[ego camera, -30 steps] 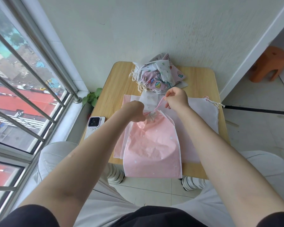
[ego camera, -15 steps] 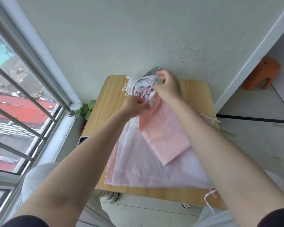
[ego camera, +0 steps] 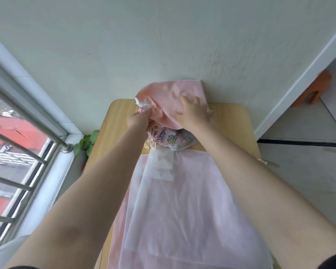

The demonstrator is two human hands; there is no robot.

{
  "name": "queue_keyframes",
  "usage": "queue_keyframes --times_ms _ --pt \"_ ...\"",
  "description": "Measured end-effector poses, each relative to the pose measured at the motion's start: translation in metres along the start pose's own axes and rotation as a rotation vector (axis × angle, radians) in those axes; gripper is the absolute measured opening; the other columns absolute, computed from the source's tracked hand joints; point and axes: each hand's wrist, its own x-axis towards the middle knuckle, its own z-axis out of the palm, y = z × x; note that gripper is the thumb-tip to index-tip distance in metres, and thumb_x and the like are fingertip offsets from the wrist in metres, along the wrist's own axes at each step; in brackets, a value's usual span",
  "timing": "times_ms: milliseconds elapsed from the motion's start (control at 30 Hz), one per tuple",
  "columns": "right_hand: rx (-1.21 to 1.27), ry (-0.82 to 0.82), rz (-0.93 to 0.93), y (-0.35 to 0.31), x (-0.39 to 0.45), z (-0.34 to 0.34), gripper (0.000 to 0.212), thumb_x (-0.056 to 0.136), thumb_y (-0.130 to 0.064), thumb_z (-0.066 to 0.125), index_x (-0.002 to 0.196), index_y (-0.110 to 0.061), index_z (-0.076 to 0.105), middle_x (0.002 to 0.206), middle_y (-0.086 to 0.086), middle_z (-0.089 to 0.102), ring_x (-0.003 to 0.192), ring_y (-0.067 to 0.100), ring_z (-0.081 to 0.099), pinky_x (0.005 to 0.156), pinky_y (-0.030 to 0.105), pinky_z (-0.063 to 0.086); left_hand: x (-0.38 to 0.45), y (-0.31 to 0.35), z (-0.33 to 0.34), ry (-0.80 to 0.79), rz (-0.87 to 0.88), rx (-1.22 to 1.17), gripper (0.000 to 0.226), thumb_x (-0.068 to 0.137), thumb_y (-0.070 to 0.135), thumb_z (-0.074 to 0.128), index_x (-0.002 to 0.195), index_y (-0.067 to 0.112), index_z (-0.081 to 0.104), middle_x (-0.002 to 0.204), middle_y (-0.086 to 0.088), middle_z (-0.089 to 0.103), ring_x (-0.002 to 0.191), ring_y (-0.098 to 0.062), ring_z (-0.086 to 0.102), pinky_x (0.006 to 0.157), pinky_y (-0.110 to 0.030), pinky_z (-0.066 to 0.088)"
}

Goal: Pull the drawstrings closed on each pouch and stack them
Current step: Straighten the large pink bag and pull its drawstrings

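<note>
Ok so from where I'm watching on the head cam: both hands are up at the far edge of the table, right against the wall. One pink pouch is sitting on top of the pile back there, its neck already gathered tight with a little knot of pink-and-white drawstring sticking out on the left side. My left hand has its fingers curled around that bunched neck, gripping it. My right hand lies flat on the pouch body with the fingers spread and fairly straight, pressing down on the fabric rather than grabbing anything.

Under the pink one I can count one cartoon-print pouch with fruit and animal doodles on it, plus something white underneath, but it's too squashed together to say how many are really in that pile. A few loose cream cords hang off its left side.

Nearer to me, a layered spread of flat pale pouches covers the table from the middle to the near edge. At least two or three sheets overlap, can't get a clean count.

Off the table: one green plant by the window sill on the left, one orange stool on the right.
</note>
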Motion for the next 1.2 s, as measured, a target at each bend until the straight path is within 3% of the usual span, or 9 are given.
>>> queue_keyframes --times_ms 100,200,367,433,500,700,900,1033,1200 --pt "0.081 -0.136 -0.019 0.007 0.011 0.018 0.073 0.088 -0.072 0.033 0.15 -0.039 0.018 0.153 0.008 0.029 0.137 0.038 0.032 0.106 0.055 0.031 0.013 -0.003 -0.006 0.025 -0.043 -0.009 0.018 0.083 0.013 0.076 0.081 0.002 0.062 0.077 -0.012 0.067 0.065 -0.022 0.067 0.069 -0.035 0.061" --pt "0.149 -0.135 -0.019 0.008 0.009 0.025 0.069 0.091 -0.069 0.029 0.151 -0.036 0.019 0.154 0.007 0.029 0.138 0.035 0.032 0.108 0.049 0.033 0.016 -0.007 -0.014 0.039 -0.055 0.071 0.024 0.084 0.019 0.075 0.077 0.002 0.06 0.071 -0.011 0.062 0.053 -0.019 0.058 0.06 -0.029 0.055" --pt "0.345 0.167 0.006 0.004 -0.005 0.011 0.051 0.097 -0.046 0.04 0.139 -0.016 0.039 0.141 0.015 0.042 0.127 0.035 0.043 0.102 0.047 0.039 -0.002 -0.005 -0.024 0.083 0.039 0.08 0.028 0.083 0.03 0.074 0.085 0.009 0.056 0.081 -0.006 0.058 0.066 -0.019 0.057 0.065 -0.032 0.057" --pt "0.396 0.386 0.052 0.009 -0.024 0.003 0.033 0.095 -0.025 0.044 0.121 -0.006 0.05 0.125 0.017 0.052 0.114 0.035 0.05 0.087 0.041 0.043 -0.018 -0.008 -0.03 0.147 0.073 0.097 0.03 0.085 0.039 0.064 0.085 0.013 0.051 0.082 -0.005 0.055 0.067 -0.018 0.052 0.062 -0.032 0.05" --pt "0.412 0.448 0.159 0.021 -0.046 0.001 0.023 0.091 -0.014 0.043 0.109 -0.004 0.053 0.114 0.015 0.056 0.102 0.033 0.055 0.071 0.036 0.039 -0.035 -0.017 -0.036 0.142 0.059 0.249 0.025 0.087 0.036 0.056 0.08 0.012 0.05 0.076 -0.007 0.056 0.062 -0.02 0.05 0.06 -0.029 0.042" --pt "0.129 -0.137 0.204 0.056 -0.102 0.035 0.031 0.089 -0.015 0.05 0.115 -0.002 0.06 0.119 0.018 0.062 0.104 0.034 0.065 0.077 0.033 0.048 -0.083 -0.065 -0.049 -0.106 0.006 0.788 0.015 0.082 0.024 0.055 0.082 0.008 0.057 0.065 -0.006 0.061 0.067 -0.027 0.06 0.062 -0.029 0.047" --pt "0.118 -0.053 0.132 0.064 -0.122 0.045 0.031 0.091 -0.006 0.048 0.121 -0.002 0.052 0.127 0.017 0.052 0.114 0.035 0.057 0.082 0.036 0.047 -0.109 -0.084 -0.05 -0.172 0.194 0.998 0.017 0.085 0.018 0.05 0.083 0.006 0.063 0.071 -0.009 0.063 0.065 -0.026 0.056 0.067 -0.033 0.052" --pt "0.137 -0.091 0.179 0.075 -0.127 0.049 0.033 0.092 -0.005 0.043 0.125 -0.004 0.044 0.122 0.014 0.06 0.112 0.034 0.059 0.073 0.035 0.042 -0.122 -0.086 -0.051 -0.165 0.322 1.171 0.021 0.085 0.017 0.048 0.067 0.009 0.055 0.064 -0.004 0.055 0.062 -0.021 0.053 0.054 -0.028 0.04" --pt "0.171 -0.04 0.126 0.085 -0.128 0.052 0.029 0.089 -0.004 0.041 0.112 -0.01 0.057 0.115 0.011 0.064 0.106 0.032 0.061 0.072 0.03 0.042 -0.125 -0.09 -0.049 -0.135 0.428 1.211 0.024 0.088 0.016 0.048 0.097 0.008 0.068 0.098 -0.014 0.068 0.083 -0.026 0.061 0.072 -0.038 0.052"
